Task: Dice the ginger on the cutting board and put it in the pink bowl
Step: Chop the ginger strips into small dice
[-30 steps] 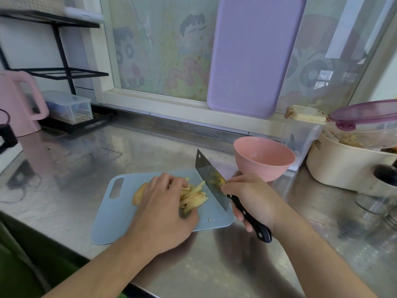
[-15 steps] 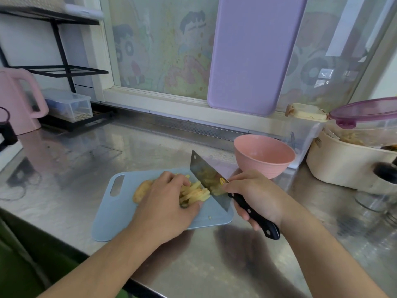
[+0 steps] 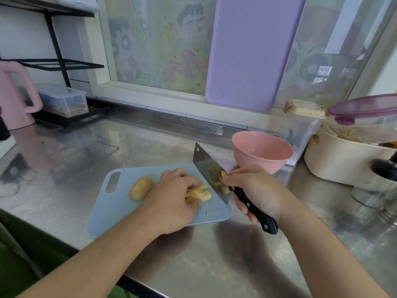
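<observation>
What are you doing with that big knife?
A person is cutting ginger. The right hand grips a cleaver by its black handle, blade down on the blue cutting board. The left hand presses on a pile of ginger strips beside the blade. An uncut ginger piece lies further left on the board. The pink bowl behind looks empty.

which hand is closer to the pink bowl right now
Right. The right hand, gripping the black-handled cleaver, sits just in front of the round pink bowl. The left hand is farther off, pressing the ginger strips on the pale blue cutting board.
</observation>
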